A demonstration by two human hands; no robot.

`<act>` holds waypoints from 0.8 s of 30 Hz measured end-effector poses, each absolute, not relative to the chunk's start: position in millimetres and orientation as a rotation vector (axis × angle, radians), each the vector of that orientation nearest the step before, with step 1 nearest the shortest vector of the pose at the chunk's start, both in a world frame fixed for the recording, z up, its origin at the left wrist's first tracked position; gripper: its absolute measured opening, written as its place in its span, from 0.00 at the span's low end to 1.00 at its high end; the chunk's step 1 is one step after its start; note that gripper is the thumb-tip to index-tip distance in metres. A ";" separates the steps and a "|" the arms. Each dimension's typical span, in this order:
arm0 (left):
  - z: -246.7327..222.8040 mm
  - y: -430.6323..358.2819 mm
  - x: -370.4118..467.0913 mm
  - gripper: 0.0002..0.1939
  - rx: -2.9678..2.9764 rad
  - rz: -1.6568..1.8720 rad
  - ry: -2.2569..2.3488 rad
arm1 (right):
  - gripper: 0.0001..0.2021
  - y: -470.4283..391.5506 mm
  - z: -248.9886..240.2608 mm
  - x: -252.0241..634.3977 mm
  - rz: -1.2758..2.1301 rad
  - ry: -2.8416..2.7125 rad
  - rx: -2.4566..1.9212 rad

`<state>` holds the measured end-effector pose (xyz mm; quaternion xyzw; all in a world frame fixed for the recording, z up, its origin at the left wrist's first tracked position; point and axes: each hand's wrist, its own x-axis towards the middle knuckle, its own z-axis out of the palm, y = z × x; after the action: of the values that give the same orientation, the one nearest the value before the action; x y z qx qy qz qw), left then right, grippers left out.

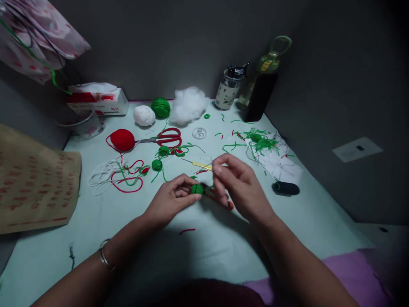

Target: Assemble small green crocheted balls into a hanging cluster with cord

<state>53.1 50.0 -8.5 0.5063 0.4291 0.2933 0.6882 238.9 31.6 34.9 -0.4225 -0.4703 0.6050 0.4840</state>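
Observation:
Near the middle of the table, my left hand [174, 195] pinches a small green crocheted piece [196, 189] between thumb and fingers. To its right, my right hand [236, 183] is raised, thumb and forefinger pressed together; a thin thread or needle seems to be at the fingertips, too small to make out. A yellow-handled hook [202, 165] lies behind the hands. Under my right hand, small scissors with orange handles [230, 205] are partly hidden. Two more small green pieces [156, 165] rest to the left, beside a red and green piece [145, 170].
Red-handled scissors [169, 137], a red yarn ball [122, 140], white yarn [144, 115], green yarn [160, 107] and stuffing [189, 105] lie behind. Yarn scraps [263, 144], a dark roll [286, 188] and a bottle [262, 91] stand right; a paper bag [38, 183] stands left.

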 end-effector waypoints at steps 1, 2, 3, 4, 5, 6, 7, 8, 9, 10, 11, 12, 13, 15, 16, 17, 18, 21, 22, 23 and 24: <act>-6.4 50.1 52.7 0.14 1.139 0.643 0.957 | 0.08 32.9 35.7 241.0 1.464 -1.077 -1.002; -4.4 50.4 52.1 0.13 1.135 0.635 0.950 | 0.08 33.8 36.5 242.6 1.449 -1.024 -0.974; -2.9 50.9 51.3 0.13 1.122 0.631 0.941 | 0.08 34.5 37.4 243.8 1.441 -0.994 -0.950; -2.0 51.5 50.3 0.13 1.108 0.631 0.930 | 0.08 34.8 38.3 244.4 1.437 -0.988 -0.937; -1.7 52.1 49.3 0.13 1.095 0.630 0.918 | 0.07 34.9 39.1 244.6 1.429 -0.998 -0.933; -2.2 52.8 48.2 0.13 1.085 0.629 0.905 | 0.07 34.8 39.7 244.5 1.417 -1.014 -0.935; -3.2 53.5 47.2 0.13 1.081 0.626 0.893 | 0.06 34.7 40.2 244.2 1.397 -1.026 -0.938; -4.6 54.0 46.4 0.13 1.081 0.623 0.883 | 0.06 34.8 40.4 243.9 1.374 -1.028 -0.944; -6.1 54.5 45.8 0.13 1.082 0.621 0.873 | 0.06 35.0 40.3 243.7 1.349 -1.017 -0.951; -7.6 54.9 45.4 0.13 1.083 0.616 0.863 | 0.06 35.5 40.1 243.6 1.327 -0.997 -0.956; -8.7 55.3 45.2 0.13 1.083 0.611 0.855 | 0.06 36.1 39.7 243.9 1.307 -0.972 -0.961; -9.6 55.6 45.1 0.13 1.081 0.608 0.848 | 0.06 37.0 39.2 244.4 1.290 -0.947 -0.964; -10.2 55.9 45.1 0.13 1.075 0.610 0.839 | 0.06 38.0 38.6 245.1 1.276 -0.927 -0.965; -10.7 56.3 44.9 0.14 1.051 0.617 0.817 | 0.05 40.0 37.0 247.2 1.256 -0.900 -0.967; -10.9 56.4 44.6 0.14 1.035 0.623 0.808 | 0.05 40.8 36.2 248.3 1.246 -0.891 -0.971; -11.3 56.5 44.1 0.14 1.017 0.630 0.802 | 0.05 41.5 35.4 249.4 1.234 -0.884 -0.980; -11.8 56.6 43.5 0.14 0.997 0.638 0.802 | 0.04 41.8 34.6 250.2 1.222 -0.884 -0.996; -13.9 57.2 41.6 0.15 0.932 0.682 0.817 | 0.04 40.6 32.9 250.4 1.175 -1.009 -1.085; -14.3 57.7 41.2 0.16 0.913 0.704 0.816 | 0.03 39.5 32.5 249.5 1.131 -1.101 -1.124; -14.4 58.2 41.0 0.16 0.897 0.728 0.810 | 0.03 38.1 32.1 248.1 1.070 -1.211 -1.158; -14.1 58.8 40.9 0.16 0.884 0.754 0.801 | 0.02 36.6 31.6 246.5 0.998 -1.327 -1.182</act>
<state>40.9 58.8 -14.1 0.4060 0.3683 0.3464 0.7612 246.5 36.6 31.6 -0.4939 -0.5546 0.4170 0.5240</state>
